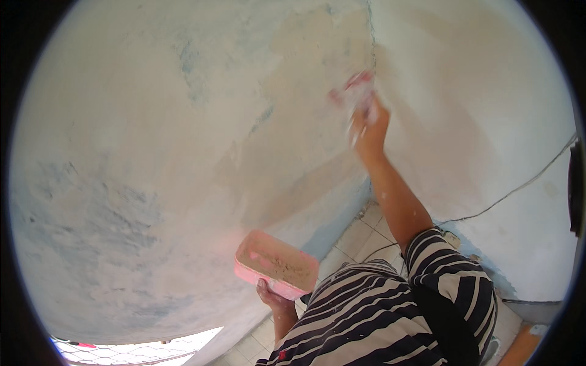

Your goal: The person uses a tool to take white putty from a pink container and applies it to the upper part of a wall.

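Note:
My right hand (373, 127) is raised near the inside corner of the wall. Its fingers are wrapped around the handle of a white and red hand tool (355, 89), held close against the damp-looking patch. Motion blurs the tool, so I cannot tell its exact kind. Lower down and to the left, my left hand (272, 299) grips a pink rectangular plastic tub (259, 276) from below, its thumb on the near side. Beige residue coats the inside of the tub. The blotchy wall (122, 140) carries beige and white smears over bluish patches.
A second wall (482, 110) meets the first at the right. A thin cable (519, 196) hangs across it, and a dark object (575, 186) stands at the right rim. Pale floor tiles (354, 239) lie below. At lower left is a bright opening with wire mesh (140, 352).

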The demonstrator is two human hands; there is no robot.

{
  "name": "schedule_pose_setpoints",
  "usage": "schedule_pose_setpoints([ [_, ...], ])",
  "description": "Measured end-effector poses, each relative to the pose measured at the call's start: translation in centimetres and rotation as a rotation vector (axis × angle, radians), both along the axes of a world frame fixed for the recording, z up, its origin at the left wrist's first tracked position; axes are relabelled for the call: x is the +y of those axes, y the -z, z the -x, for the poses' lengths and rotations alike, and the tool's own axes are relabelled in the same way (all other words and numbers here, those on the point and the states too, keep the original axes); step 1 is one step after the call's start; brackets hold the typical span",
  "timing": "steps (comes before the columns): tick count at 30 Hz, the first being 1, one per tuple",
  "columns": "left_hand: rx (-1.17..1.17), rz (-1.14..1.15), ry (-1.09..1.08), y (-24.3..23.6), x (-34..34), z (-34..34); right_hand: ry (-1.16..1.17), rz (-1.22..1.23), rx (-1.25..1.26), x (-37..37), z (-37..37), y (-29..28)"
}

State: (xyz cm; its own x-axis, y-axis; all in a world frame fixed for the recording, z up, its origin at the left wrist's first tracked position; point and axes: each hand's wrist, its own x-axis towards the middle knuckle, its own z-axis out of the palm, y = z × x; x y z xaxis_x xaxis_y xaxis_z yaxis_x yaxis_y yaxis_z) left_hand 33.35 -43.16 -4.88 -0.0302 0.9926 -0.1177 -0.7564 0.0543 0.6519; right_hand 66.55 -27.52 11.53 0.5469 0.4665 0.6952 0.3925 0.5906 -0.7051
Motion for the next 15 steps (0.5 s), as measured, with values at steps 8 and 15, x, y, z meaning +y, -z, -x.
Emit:
schedule_pose_setpoints([
  [8,-0.026,0.045,-0.003,-0.6,-0.3,-0.4,0.042,-0.116,-0.697,0.5,5.8,1.6],
  [15,0.017,0.028,-0.007,-0.2,-0.2,-0.3,0.427,0.155,-0.035,6.2,-6.8,0.5],
])
